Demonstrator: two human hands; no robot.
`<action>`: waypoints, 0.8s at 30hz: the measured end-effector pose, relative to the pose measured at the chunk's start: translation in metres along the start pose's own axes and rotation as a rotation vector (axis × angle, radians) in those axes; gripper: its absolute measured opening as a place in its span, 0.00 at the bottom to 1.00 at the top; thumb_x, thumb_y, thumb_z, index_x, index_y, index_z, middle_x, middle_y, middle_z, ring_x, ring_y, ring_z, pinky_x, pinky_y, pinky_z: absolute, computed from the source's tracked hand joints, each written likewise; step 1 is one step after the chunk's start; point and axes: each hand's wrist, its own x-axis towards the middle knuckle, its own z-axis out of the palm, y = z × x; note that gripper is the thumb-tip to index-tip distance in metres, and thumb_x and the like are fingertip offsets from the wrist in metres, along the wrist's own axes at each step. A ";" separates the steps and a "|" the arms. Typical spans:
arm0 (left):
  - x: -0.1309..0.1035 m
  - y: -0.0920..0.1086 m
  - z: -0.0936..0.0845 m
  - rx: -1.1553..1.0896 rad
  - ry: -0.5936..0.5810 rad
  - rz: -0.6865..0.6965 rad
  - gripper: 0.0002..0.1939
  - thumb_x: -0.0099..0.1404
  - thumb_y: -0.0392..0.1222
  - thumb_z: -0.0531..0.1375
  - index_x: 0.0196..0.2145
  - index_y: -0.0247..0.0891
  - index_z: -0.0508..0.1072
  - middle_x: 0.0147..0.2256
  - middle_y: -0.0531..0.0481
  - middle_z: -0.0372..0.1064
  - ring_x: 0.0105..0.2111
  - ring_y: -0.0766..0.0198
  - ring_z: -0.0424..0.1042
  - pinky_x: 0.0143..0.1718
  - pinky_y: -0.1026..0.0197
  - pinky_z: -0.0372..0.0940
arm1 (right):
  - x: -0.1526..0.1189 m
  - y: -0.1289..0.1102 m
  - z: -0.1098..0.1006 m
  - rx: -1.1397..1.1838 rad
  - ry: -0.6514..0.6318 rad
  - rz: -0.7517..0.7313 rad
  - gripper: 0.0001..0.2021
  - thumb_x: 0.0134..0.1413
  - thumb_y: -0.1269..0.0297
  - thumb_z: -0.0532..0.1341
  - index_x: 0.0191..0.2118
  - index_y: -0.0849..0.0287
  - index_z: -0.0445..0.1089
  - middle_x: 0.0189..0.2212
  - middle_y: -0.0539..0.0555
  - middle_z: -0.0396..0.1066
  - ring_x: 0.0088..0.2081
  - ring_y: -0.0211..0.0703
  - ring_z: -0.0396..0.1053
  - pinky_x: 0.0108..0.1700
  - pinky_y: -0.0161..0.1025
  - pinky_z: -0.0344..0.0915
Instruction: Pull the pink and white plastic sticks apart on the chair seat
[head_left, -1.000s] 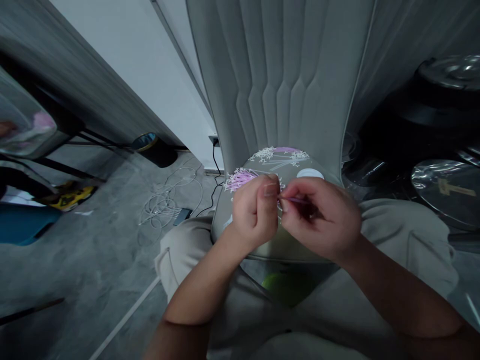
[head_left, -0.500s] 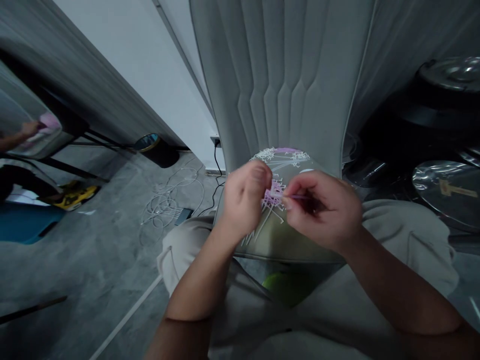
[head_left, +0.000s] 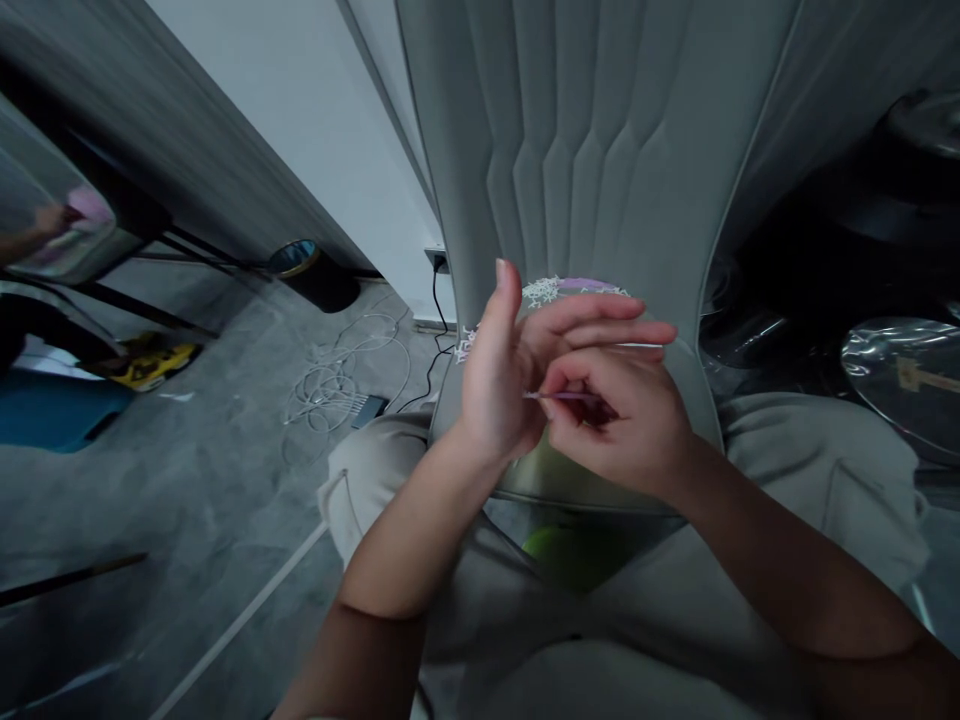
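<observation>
My right hand (head_left: 619, 420) pinches a thin purple stick (head_left: 570, 396) between thumb and fingertips. The stick's pale tip reaches the palm of my left hand (head_left: 517, 360), which is open with its thumb raised and fingers stretched out to the right. Behind the hands, on the grey chair (head_left: 600, 200), lies a cluster of small white branched pieces (head_left: 541, 291) with a purple strip (head_left: 589, 284) beside it. More white and pinkish pieces (head_left: 465, 345) show at the left edge of my left hand. My hands hide most of the seat.
A dark bin (head_left: 319, 280) stands by the wall at left, near coiled cable (head_left: 330, 385) and a power strip (head_left: 369, 411) on the floor. Another person's hand (head_left: 52, 220) is at a chair far left. Dark shiny round objects (head_left: 907, 380) stand at right.
My left hand has gone from closed to open, its fingers now spread across the seat behind my right hand. My right hand has shifted slightly left, still pinching the purple stick.
</observation>
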 end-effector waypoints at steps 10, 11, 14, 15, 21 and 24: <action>-0.003 -0.005 0.002 0.495 0.380 0.329 0.28 0.75 0.55 0.41 0.32 0.37 0.72 0.29 0.46 0.72 0.31 0.58 0.77 0.25 0.59 0.71 | -0.005 0.000 0.007 0.127 0.024 0.062 0.07 0.46 0.75 0.60 0.30 0.55 0.65 0.21 0.43 0.66 0.19 0.28 0.61 0.20 0.28 0.60; -0.004 -0.007 0.002 0.501 0.398 0.328 0.27 0.75 0.54 0.41 0.33 0.37 0.72 0.29 0.46 0.72 0.32 0.59 0.77 0.25 0.59 0.71 | -0.005 0.001 0.008 0.127 0.025 0.072 0.06 0.46 0.74 0.60 0.30 0.56 0.65 0.21 0.43 0.66 0.18 0.28 0.61 0.20 0.29 0.61; -0.004 -0.010 0.001 0.505 0.431 0.326 0.27 0.76 0.52 0.41 0.33 0.37 0.73 0.28 0.47 0.71 0.33 0.58 0.78 0.26 0.59 0.71 | -0.006 0.001 0.009 0.112 0.036 0.078 0.06 0.45 0.74 0.59 0.30 0.56 0.65 0.20 0.44 0.64 0.17 0.29 0.61 0.19 0.28 0.61; -0.003 -0.011 0.001 0.507 0.436 0.328 0.26 0.76 0.52 0.41 0.34 0.37 0.73 0.28 0.47 0.71 0.34 0.58 0.78 0.26 0.59 0.72 | -0.005 0.000 0.010 0.098 0.039 0.074 0.06 0.45 0.74 0.59 0.29 0.56 0.65 0.19 0.43 0.63 0.17 0.28 0.61 0.19 0.28 0.60; -0.002 -0.011 0.001 0.563 0.446 0.366 0.28 0.74 0.57 0.42 0.35 0.37 0.73 0.27 0.48 0.69 0.36 0.56 0.78 0.27 0.58 0.72 | -0.005 0.001 0.011 0.026 0.053 0.046 0.06 0.44 0.75 0.59 0.29 0.57 0.65 0.19 0.43 0.62 0.18 0.27 0.61 0.21 0.27 0.60; -0.003 -0.011 0.002 0.624 0.434 0.351 0.29 0.74 0.58 0.41 0.37 0.38 0.73 0.26 0.49 0.69 0.38 0.56 0.78 0.29 0.58 0.72 | -0.005 0.003 0.012 0.010 0.070 0.030 0.05 0.44 0.74 0.59 0.29 0.57 0.65 0.19 0.43 0.63 0.19 0.28 0.61 0.22 0.28 0.60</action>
